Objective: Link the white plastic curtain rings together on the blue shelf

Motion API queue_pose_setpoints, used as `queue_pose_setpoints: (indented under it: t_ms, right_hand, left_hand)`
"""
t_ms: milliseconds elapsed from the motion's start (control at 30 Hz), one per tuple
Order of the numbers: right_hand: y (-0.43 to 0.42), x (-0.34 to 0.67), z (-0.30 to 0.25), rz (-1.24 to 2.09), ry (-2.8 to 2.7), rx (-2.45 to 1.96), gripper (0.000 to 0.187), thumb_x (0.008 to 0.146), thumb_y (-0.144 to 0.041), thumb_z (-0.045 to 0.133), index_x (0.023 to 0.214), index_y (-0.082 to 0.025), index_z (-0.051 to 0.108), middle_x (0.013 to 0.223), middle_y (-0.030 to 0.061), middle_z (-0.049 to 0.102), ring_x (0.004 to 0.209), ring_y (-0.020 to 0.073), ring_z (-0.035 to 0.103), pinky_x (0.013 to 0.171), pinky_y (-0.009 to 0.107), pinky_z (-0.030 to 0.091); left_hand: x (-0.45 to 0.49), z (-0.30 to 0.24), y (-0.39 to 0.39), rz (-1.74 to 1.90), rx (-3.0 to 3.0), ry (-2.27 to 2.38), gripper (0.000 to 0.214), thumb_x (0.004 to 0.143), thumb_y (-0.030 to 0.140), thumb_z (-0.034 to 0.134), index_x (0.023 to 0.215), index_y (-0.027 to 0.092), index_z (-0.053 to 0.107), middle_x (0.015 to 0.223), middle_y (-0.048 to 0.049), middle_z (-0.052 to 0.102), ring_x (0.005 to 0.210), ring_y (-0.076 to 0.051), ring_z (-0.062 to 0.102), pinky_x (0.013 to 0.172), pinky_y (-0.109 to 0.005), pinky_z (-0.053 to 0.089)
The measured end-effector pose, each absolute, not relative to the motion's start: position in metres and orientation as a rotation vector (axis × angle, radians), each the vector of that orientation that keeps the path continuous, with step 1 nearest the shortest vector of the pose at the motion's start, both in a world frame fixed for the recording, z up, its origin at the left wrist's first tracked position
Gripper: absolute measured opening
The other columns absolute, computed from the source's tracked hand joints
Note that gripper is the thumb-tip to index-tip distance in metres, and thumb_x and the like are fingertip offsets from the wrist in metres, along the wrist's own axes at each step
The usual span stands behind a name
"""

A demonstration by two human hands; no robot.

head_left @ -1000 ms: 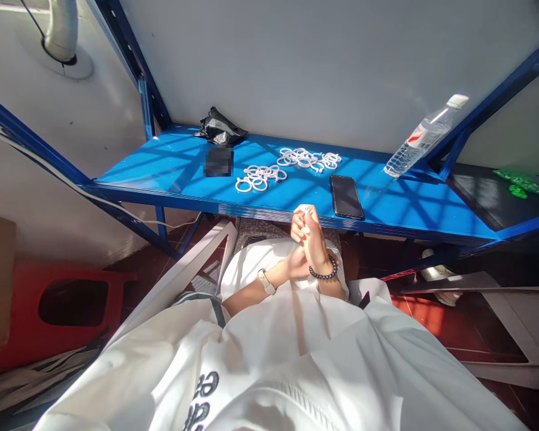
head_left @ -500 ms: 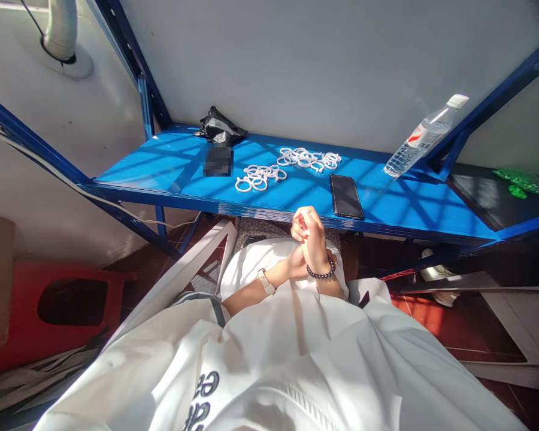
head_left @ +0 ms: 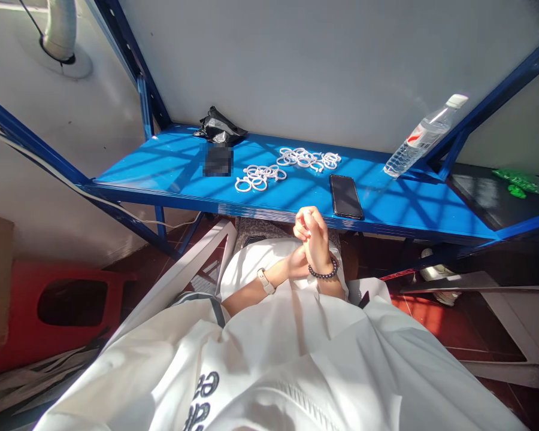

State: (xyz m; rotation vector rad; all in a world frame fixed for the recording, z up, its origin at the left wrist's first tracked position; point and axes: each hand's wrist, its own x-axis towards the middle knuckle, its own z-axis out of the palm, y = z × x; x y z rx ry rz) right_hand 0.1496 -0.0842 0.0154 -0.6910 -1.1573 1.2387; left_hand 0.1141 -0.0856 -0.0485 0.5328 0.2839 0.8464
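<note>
My right hand [head_left: 317,234], with a dark bead bracelet at its wrist, is raised just below the front edge of the blue shelf [head_left: 161,170], its fingers curled closed. My left hand [head_left: 297,258], with a pale watch on its wrist, presses against it from the left and is mostly hidden behind it. The fingers of both meet in a tight clasp, and I cannot make out what is inside. On the shelf beyond lie two heaps of white plastic rings, a nearer one [head_left: 260,175] and a farther one [head_left: 309,158].
A black phone [head_left: 345,196] lies near the shelf's front edge, right of my hands. A clear water bottle [head_left: 424,136] leans at the back right and a black bag [head_left: 218,129] lies at the back left. Green pieces [head_left: 521,182] sit on a dark surface to the right. A red stool [head_left: 58,302] stands on the floor to the left.
A small white piece showed at my fingertips one second ago; my fingers have closed over that spot and it is hidden now. My hands have hardly moved.
</note>
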Motion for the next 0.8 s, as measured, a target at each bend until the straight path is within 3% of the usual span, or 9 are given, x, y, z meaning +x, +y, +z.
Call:
queue_pose_setpoints:
  t_ms: [367, 800]
  right_hand:
    - [-0.084, 0.145, 0.012, 1.246, -1.178, -0.732, 0.027, 0.089, -0.045, 0.055, 0.078, -0.021, 0.057, 0.061, -0.0077, 0.026, 0.049, 0.0062, 0.02, 0.045, 0.02, 0.02]
    - [-0.083, 0.143, 0.014, 1.264, -1.14, -0.705, 0.031, 0.087, -0.051, 0.057, 0.076, -0.021, 0.057, 0.061, -0.0073, 0.028, 0.049, 0.0061, 0.019, 0.045, 0.02, 0.019]
  left_hand:
    - [0.115, -0.037, -0.088, 0.864, 0.569, 0.185, 0.022, 0.086, 0.032, 0.057, 0.085, 0.011, 0.063, 0.094, -0.0157, 0.072, 0.094, -0.027, 0.067, 0.09, -0.039, 0.049]
    - [0.116, -0.038, -0.087, 0.886, 0.534, 0.245, 0.016, 0.085, 0.027, 0.056, 0.087, 0.012, 0.061, 0.093, -0.0147, 0.071, 0.095, -0.028, 0.066, 0.091, -0.041, 0.048]
